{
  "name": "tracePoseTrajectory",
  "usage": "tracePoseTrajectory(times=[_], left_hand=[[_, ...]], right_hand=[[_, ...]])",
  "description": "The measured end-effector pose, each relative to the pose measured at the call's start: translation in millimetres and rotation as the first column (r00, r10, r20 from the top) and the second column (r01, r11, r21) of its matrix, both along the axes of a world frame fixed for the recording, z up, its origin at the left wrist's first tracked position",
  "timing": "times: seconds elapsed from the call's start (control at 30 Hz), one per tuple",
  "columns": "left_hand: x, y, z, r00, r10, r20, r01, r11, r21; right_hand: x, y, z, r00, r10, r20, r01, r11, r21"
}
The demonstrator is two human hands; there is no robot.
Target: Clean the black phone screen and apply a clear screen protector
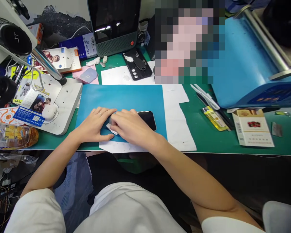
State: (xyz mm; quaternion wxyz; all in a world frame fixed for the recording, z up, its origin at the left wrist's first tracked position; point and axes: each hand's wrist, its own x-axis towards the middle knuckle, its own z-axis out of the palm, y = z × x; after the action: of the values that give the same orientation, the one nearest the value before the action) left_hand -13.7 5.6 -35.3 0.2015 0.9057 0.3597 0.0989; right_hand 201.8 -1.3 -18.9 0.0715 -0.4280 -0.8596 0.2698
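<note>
- The phone [149,119] lies flat on the blue mat [121,97], dark screen up!
- Right hand [129,124] over it, pinching a white wipe [112,128]!
- Left hand [97,124] spread around its left end; gripping? Can't tell!

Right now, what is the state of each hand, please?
Left hand: open, spread at the phone's left end.
Right hand: closed, holding a white wipe over the phone.
</note>
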Motion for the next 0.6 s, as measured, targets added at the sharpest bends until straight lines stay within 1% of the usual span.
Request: tracePoseTrajectory(times=[0.07, 0.27, 0.37, 0.47, 0.6], left_hand=[[0, 0, -0.4, 1.000, 0.007, -0.004, -0.007, 1.000, 0.001], [2, 0, -3.6, 1.000, -0.003, 0.008, 0.003, 1.000, -0.014], [2, 0, -4.4, 1.000, -0.009, 0.024, 0.010, 1.000, -0.017], [0, -1, -4.7, 1.000, -0.005, 0.031, 0.005, 1.000, -0.018], [0, -2, -5.3, 1.000, -0.001, 0.030, 0.002, 1.000, -0.023]], right_hand=[[-2, 3, 1.3, 1.000, -0.001, 0.008, 0.001, 1.000, -0.003], [18, 0, -4.2, 0.999, -0.048, 0.008, 0.048, 0.998, -0.027], [13, 1, -2.2, 0.998, -0.052, 0.043, 0.053, 0.998, -0.035], [6, 3, 1.1, 0.999, -0.026, 0.036, 0.028, 0.998, -0.048], [13, 1, 0.3, 0.999, -0.039, 0.025, 0.041, 0.998, -0.044]])
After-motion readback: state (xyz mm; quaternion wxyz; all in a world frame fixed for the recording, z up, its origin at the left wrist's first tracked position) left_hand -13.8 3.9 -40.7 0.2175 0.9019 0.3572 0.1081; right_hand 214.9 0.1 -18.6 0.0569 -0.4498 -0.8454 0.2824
